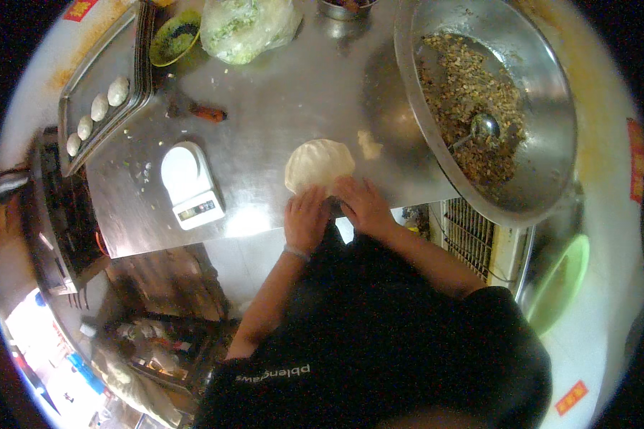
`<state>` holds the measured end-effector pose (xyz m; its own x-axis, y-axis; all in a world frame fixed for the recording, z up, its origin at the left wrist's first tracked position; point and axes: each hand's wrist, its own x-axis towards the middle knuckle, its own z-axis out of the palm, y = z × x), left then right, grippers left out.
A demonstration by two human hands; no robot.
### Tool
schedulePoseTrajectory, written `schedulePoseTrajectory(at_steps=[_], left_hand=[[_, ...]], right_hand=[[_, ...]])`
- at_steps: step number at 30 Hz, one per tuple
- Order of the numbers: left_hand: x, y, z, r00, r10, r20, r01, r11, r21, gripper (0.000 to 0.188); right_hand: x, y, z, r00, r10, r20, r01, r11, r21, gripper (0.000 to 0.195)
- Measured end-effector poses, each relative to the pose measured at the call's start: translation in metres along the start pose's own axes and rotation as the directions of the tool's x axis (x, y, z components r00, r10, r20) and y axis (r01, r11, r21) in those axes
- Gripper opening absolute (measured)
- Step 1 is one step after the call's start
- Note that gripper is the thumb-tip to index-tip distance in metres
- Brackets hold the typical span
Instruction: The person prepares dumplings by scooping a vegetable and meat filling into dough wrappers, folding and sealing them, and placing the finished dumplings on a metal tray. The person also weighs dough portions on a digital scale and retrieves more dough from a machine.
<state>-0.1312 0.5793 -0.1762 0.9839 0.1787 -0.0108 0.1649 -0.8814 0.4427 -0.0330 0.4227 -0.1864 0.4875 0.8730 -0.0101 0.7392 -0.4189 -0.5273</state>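
Note:
A thin pale round of dough lies at the near edge of the steel worktable, its surface lightly pleated. My left hand has its fingers on the near left edge of the round. On the near right edge are the bent fingers of my right hand. Both thumbs and the undersides of the fingers are hard to see. A pale patch, perhaps flour or dough, marks the steel just right of the round. To the left sits a white kitchen scale.
At right, a large steel basin holds chopped filling and a metal spoon. Pale dough pieces sit on stacked trays at left. Farther back are a yellow-green bowl, a bag of chopped greens and an orange-handled tool.

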Motion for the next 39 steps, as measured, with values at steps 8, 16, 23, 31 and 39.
schedulePoseTrajectory(at_steps=[8, 16, 23, 31, 39], left_hand=[[0.042, -0.005, -0.011, 0.981, -0.023, -0.191, -0.006, 0.988, -0.154, 0.023], [0.077, -0.012, -0.019, 0.983, 0.027, 0.179, 0.052, 0.906, -0.419, 0.049], [0.006, 0.074, -0.057, 0.948, 0.252, 0.195, -0.045, 0.710, -0.702, 0.044], [0.017, 0.161, -0.082, 0.847, 0.508, 0.156, -0.436, 0.832, -0.343, 0.066], [0.052, 0.303, -0.039, 0.868, 0.423, 0.260, -0.078, 0.633, -0.770, 0.024]], right_hand=[[0.044, 0.009, -0.002, 0.958, 0.005, -0.287, -0.032, 0.996, -0.088, 0.025], [0.057, 0.005, -0.014, 0.766, 0.494, -0.412, -0.218, 0.801, 0.557, 0.023], [-0.010, -0.061, -0.001, 0.783, 0.559, 0.273, 0.282, -0.710, 0.645, 0.034], [-0.058, -0.098, -0.087, 0.783, 0.529, -0.327, 0.614, -0.743, 0.266, 0.038], [-0.251, -0.037, -0.164, 0.757, 0.623, -0.196, 0.565, -0.474, 0.675, 0.043]])
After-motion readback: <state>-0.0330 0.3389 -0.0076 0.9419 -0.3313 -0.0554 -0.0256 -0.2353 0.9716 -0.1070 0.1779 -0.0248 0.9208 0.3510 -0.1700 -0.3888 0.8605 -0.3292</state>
